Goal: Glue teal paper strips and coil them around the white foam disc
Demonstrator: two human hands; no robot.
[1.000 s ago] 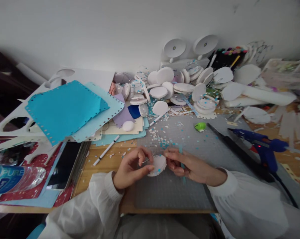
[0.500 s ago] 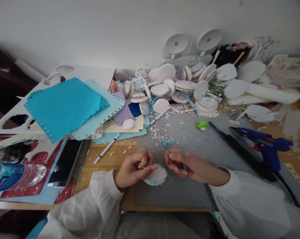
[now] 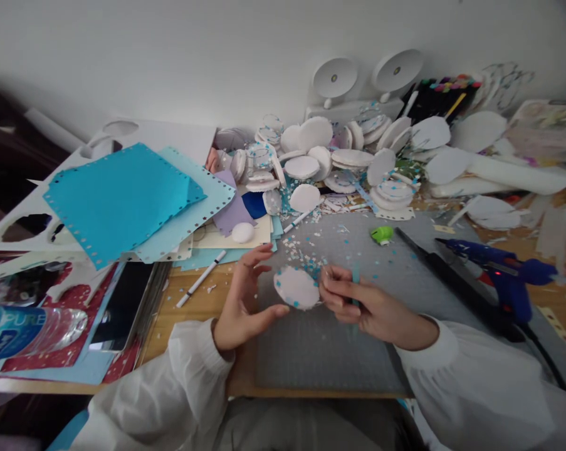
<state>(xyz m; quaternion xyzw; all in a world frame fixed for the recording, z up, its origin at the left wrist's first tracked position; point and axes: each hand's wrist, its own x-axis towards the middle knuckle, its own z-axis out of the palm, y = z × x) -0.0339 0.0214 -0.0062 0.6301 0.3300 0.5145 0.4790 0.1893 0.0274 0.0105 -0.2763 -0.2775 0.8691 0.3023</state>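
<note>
My right hand (image 3: 358, 305) pinches a white foam disc (image 3: 296, 287) by its right edge and holds it tilted above the grey cutting mat (image 3: 330, 351). The disc has small blue specks along its rim. A thin blue strip (image 3: 356, 275) also sticks up between my right fingers. My left hand (image 3: 245, 300) is just left of the disc, fingers spread and apart from it, holding nothing.
A heap of white foam discs (image 3: 348, 160) lies at the back. Blue perforated sheets (image 3: 123, 200) are stacked at the left, with a pen (image 3: 200, 283) beside them. A blue glue gun (image 3: 499, 272), a black ruler (image 3: 447, 275), a green bit (image 3: 381, 235) and a water bottle (image 3: 29, 329) surround the mat.
My left hand has let go of the disc and opened. The right hand has lifted the disc and turned its face toward me.
</note>
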